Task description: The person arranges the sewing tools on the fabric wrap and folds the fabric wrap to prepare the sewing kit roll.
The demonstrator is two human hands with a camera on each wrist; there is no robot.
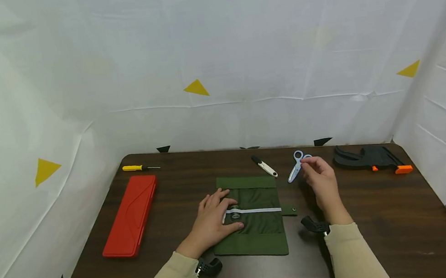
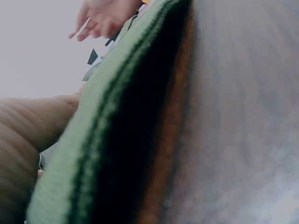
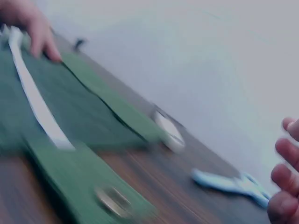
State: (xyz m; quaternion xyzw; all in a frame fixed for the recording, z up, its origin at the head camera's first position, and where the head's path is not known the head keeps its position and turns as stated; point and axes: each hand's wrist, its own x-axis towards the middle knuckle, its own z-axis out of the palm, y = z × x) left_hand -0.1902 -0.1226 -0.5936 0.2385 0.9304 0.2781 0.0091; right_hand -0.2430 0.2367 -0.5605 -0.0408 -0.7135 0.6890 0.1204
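A green cloth roll-up pouch (image 1: pixel 259 240) lies unfolded on the table, with a white elastic strap (image 1: pixel 261 210) across its middle. A small roll or spool (image 1: pixel 235 213) sits under the strap at the left. My left hand (image 1: pixel 212 220) rests on the pouch's left side, fingers and thumb spread around that spool; its palm side is hidden. My right hand (image 1: pixel 322 182) hovers beside light-blue scissors (image 1: pixel 294 173), fingertips near the handles. In the right wrist view the scissors (image 3: pixel 219 181) lie apart from the loosely bent fingers (image 3: pixel 283 177), which hold nothing visible.
White-handled thread snips (image 1: pixel 266 168) with a black end lie behind the pouch. A red case (image 1: pixel 130 218) and a yellow screwdriver (image 1: pixel 133 168) are at the left. A black-and-orange clamp (image 1: pixel 374 158) lies at the right. The pouch's snap tab (image 1: pixel 289 210) points right.
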